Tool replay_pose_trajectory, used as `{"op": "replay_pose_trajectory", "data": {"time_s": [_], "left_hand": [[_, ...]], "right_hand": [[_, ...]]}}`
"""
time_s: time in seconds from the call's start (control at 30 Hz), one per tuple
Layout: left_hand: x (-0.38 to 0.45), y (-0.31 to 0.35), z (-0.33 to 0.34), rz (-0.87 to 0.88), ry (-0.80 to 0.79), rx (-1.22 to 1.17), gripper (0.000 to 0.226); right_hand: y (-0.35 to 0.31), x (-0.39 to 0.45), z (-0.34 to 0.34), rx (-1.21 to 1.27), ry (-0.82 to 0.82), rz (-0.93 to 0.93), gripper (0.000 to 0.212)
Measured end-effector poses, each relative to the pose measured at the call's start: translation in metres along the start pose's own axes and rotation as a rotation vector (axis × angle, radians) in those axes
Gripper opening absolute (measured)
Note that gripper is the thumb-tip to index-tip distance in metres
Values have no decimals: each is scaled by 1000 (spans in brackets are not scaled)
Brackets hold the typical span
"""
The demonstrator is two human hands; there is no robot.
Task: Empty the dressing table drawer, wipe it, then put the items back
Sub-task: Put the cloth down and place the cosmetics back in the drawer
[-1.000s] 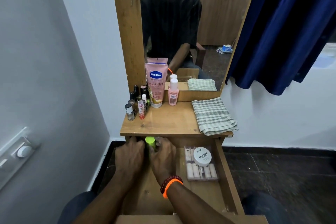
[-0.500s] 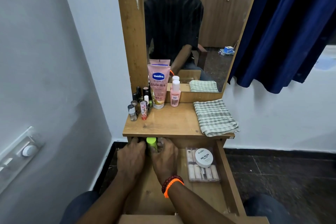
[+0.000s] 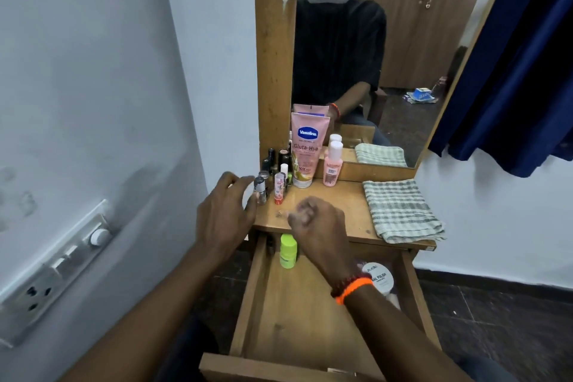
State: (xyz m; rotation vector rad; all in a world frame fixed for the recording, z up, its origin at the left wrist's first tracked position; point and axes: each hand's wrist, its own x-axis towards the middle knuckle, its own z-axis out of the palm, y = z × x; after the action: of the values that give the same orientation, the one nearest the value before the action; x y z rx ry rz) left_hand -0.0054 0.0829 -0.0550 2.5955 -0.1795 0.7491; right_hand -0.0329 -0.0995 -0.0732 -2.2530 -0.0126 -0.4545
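Wooden drawer (image 3: pixel 279 319) pulled out from under the dressing table top (image 3: pixel 328 214), floor mostly bare. Inside the drawer: lime-green bottle (image 3: pixel 288 250) upright at back left, round white "nail polish" jar (image 3: pixel 379 278) at back right, partly hidden. On the top: small bottles cluster (image 3: pixel 274 177) at back left, pink Vaseline tube (image 3: pixel 305 152) standing cap-down, pink bottle (image 3: pixel 333 164) with white cap beside it, folded checked cloth (image 3: pixel 403 211) right.
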Motion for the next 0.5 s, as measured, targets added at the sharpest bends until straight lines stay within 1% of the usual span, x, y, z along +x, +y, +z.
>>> {"op": "replay_pose_trajectory", "data": {"time_s": [0.03, 0.1, 0.13, 0.2, 0.3, 0.5], "left_hand": [[7, 2, 2, 10, -20, -8, 36], [17, 7, 6, 29, -53, -21, 35], [21, 9, 9, 31, -71, -19, 35], [24, 11, 14, 21, -105, -17, 33], [24, 10, 22, 2, -123, -59, 30], [21, 11, 17, -9, -67, -237, 15]], "right_hand": [[-10, 11, 1, -6, 7, -48, 16], [-22, 32, 9, -53, 24, -136, 33], [-26, 40, 13, -91, 27, -166, 37], [-29, 51, 21, -154, 18, -202, 41], [-24, 55, 28, -182, 2, -217, 37], [-21, 52, 24, -86, 83, -228, 24]]}}
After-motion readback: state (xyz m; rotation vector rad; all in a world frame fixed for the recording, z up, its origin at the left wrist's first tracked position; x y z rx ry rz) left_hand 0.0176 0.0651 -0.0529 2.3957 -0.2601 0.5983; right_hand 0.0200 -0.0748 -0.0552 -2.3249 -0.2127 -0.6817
